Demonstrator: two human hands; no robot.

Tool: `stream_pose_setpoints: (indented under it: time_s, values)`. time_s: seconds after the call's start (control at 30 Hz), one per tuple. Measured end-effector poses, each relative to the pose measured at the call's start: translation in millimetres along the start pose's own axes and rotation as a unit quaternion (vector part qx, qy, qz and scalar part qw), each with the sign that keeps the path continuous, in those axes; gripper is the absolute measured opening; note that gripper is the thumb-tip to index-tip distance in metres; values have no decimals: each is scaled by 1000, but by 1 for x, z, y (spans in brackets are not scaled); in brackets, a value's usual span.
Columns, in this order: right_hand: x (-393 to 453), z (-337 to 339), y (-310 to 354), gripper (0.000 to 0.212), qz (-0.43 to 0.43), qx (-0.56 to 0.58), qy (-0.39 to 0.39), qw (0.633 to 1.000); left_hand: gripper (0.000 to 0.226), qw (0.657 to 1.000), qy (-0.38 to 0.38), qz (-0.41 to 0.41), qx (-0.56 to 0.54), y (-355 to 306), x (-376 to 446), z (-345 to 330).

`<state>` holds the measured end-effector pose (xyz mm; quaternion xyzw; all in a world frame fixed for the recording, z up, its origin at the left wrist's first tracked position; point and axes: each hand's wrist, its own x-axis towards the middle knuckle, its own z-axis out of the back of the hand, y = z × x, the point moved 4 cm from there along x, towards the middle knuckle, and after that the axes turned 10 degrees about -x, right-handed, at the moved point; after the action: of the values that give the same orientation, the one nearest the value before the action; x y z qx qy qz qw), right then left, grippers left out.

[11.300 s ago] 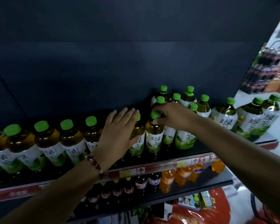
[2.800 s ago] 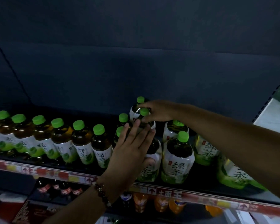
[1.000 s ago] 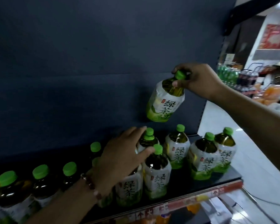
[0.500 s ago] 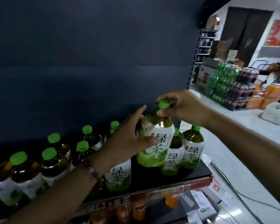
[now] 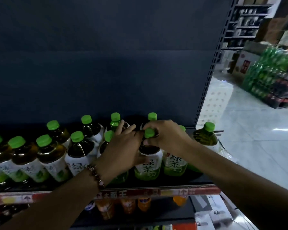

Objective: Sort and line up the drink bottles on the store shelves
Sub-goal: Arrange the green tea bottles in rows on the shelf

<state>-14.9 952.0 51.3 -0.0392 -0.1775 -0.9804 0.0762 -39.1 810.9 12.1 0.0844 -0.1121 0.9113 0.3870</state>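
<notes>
Dark back panel (image 5: pixel 106 63) fills most of the view. Shelf (image 5: pixel 156 191) with a red price strip along its front edge carries green tea bottles (image 5: pixel 48 156), green caps, in two rows running to its right end. Lower shelf (image 5: pixel 140 216) holds orange drink bottles (image 5: pixel 144 204). Front-row bottle (image 5: pixel 148 161) stands upright near the shelf's right end, at the front edge. Right hand (image 5: pixel 166 136) pinches its cap. Left hand (image 5: pixel 123 151), beaded bracelet (image 5: pixel 96 174) on wrist, grips its body, thumb across the label.
</notes>
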Motion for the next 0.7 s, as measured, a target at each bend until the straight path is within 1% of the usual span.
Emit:
stream_pose_setpoints:
  time_s: [0.07,0.13,0.17,0.23,0.27,0.3,0.33,0.4,0.43,0.47,0.5,0.6,0.7]
  values:
    - [0,-1,-4,34,4,48,11,999,82,1000,-8,0,16,-1,-5,0]
    - [-1,5,-8,30,2,129,30,991,81,1000,-28,-4,12,-5,-13,3]
    - [0,13,-9,26,0,164,23,986,80,999,-39,-7,4,-7,-17,3]
    - [9,31,-15,17,-17,183,-33,982,77,999,-51,-15,-2,-12,-23,2]
    - [17,38,-18,17,-31,167,-61,984,76,998,-54,-15,4,-12,-26,2]
    - [28,42,-22,21,-43,141,-69,987,77,998,-57,-11,11,-12,-28,1]
    - [39,42,-24,29,-50,106,-50,992,77,998,-57,-4,17,-11,-30,2]
    - [60,31,-28,50,-61,18,41,997,76,998,-58,10,17,-11,-33,3]
    - [67,24,-30,55,-63,-18,85,994,74,998,-58,14,18,-11,-35,3]
    - [73,19,-30,54,-58,-41,114,991,73,998,-56,17,24,-12,-37,2]
    - [76,16,-29,49,-51,-45,125,990,73,998,-55,20,34,-13,-39,0]
    - [85,11,-28,34,-19,-43,114,992,71,996,-71,24,48,-14,-43,-5]
    - [88,9,-24,33,12,-36,108,993,68,994,-86,25,56,-12,-47,-8]
